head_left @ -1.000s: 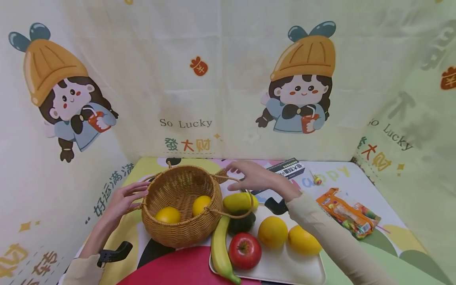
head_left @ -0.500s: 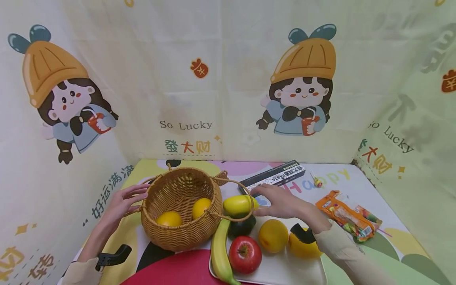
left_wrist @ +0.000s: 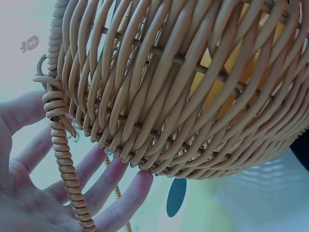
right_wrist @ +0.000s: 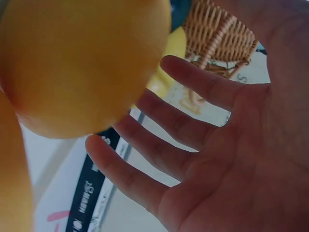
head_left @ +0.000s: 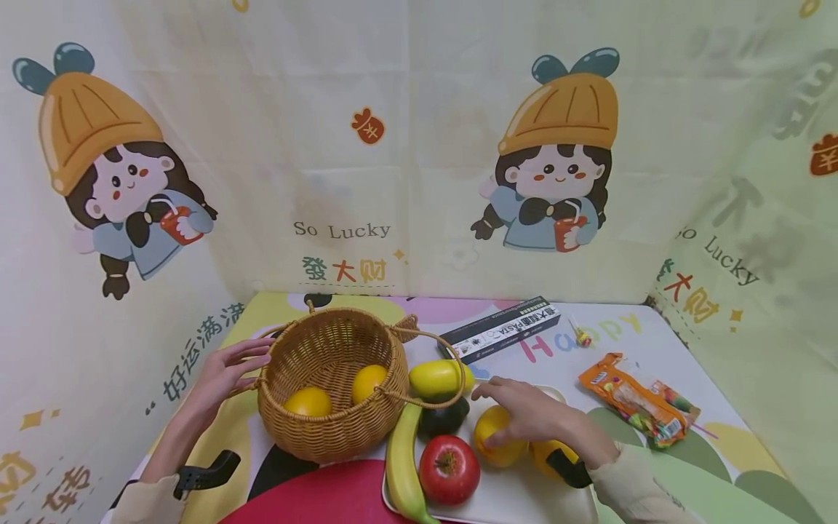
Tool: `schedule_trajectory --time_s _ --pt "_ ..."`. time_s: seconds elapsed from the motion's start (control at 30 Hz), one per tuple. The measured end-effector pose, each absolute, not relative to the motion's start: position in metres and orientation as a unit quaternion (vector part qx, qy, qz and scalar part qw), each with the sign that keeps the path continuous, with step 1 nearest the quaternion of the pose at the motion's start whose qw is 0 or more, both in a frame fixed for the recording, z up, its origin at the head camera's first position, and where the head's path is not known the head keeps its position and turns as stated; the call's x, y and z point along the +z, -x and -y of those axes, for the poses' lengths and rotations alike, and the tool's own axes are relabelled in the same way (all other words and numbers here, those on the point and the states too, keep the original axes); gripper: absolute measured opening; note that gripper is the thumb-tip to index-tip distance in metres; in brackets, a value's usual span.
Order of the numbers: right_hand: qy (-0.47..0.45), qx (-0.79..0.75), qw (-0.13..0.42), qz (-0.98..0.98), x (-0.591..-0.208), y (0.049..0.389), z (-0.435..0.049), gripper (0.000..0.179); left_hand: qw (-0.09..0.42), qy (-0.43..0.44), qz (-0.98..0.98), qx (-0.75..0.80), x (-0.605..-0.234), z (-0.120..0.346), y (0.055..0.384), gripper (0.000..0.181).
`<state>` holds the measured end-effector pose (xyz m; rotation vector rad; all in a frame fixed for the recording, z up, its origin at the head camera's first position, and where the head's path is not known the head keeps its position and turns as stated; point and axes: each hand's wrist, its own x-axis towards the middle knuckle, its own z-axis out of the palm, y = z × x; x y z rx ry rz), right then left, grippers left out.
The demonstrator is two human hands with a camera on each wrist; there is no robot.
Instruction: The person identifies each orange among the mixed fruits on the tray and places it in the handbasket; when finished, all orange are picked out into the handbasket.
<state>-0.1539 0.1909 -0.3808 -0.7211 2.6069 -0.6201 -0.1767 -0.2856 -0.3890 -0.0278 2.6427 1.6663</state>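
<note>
A wicker basket (head_left: 334,429) with two orange fruits inside stands left of centre. My left hand (head_left: 225,375) rests at its left side with fingers extended, and in the left wrist view fingertips (left_wrist: 140,179) meet the weave behind the basket handle (left_wrist: 67,169). My right hand (head_left: 533,415) is over a white tray (head_left: 511,502), its fingers spread around the far side of a round orange (head_left: 499,437). In the right wrist view the fingertips (right_wrist: 94,142) lie right at the edge of that orange (right_wrist: 87,67), not curled round it.
On the tray are a banana (head_left: 402,466), a red apple (head_left: 449,469), a dark green avocado (head_left: 445,417), a yellow fruit (head_left: 437,378) and another orange fruit (head_left: 546,455). A pasta box (head_left: 500,329), a lollipop (head_left: 582,335) and an orange snack bag (head_left: 638,400) lie behind and right.
My right hand has moved from beside the basket's right rim, to the right and toward me, down to the orange on the tray. The left hand has stayed at the basket.
</note>
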Motion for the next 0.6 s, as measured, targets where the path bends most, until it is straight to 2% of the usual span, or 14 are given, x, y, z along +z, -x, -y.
schedule_trajectory --time_s 0.6 --pt "0.282 -0.200 0.192 -0.919 -0.412 0.148 -0.194 0.056 0.003 0.006 -0.847 0.532 -0.389 0.284 0.176 0.052"
